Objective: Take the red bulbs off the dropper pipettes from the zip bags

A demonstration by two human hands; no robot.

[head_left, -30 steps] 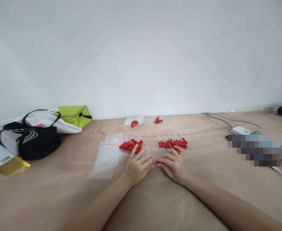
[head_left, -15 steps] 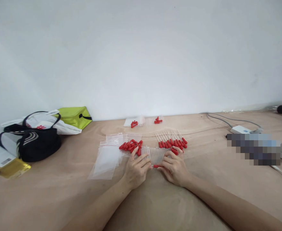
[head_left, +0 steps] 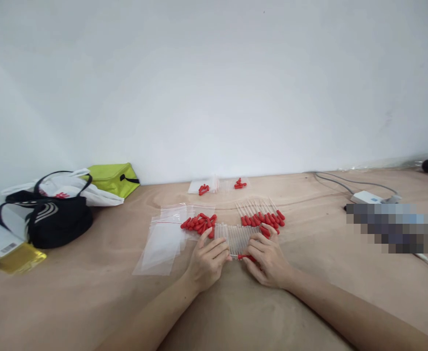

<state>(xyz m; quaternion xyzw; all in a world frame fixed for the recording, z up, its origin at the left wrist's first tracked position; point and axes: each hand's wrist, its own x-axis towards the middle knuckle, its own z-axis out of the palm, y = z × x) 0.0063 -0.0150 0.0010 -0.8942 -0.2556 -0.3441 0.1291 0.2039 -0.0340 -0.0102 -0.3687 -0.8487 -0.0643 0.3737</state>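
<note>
My left hand (head_left: pixel 208 258) is closed, its thumb and fingers pinching a thin glass tube (head_left: pixel 233 256) near the table. Facing it, my right hand (head_left: pixel 267 257) is closed on a red rubber bulb (head_left: pixel 248 258), whose tip points toward the tube's end. Whether bulb and tube touch I cannot tell. Between and beyond both hands lies a row of clear glass tubes (head_left: pixel 238 238). A heap of loose red bulbs (head_left: pixel 199 223) sits past my left fingers. Past my right hand lie several glass droppers with red bulbs fitted (head_left: pixel 261 217), side by side.
Clear zip bags (head_left: pixel 159 243) lie left of the heap. Small bags with red bulbs (head_left: pixel 240 184) rest near the wall. A black bag (head_left: pixel 58 219) and a lime-green bag (head_left: pixel 111 179) stand left. A white power strip (head_left: pixel 367 198) with cables and a blurred object lie right.
The red bulb has shifted slightly toward me, and more of it shows below my right fingers. Both hands have stayed nearly in place.
</note>
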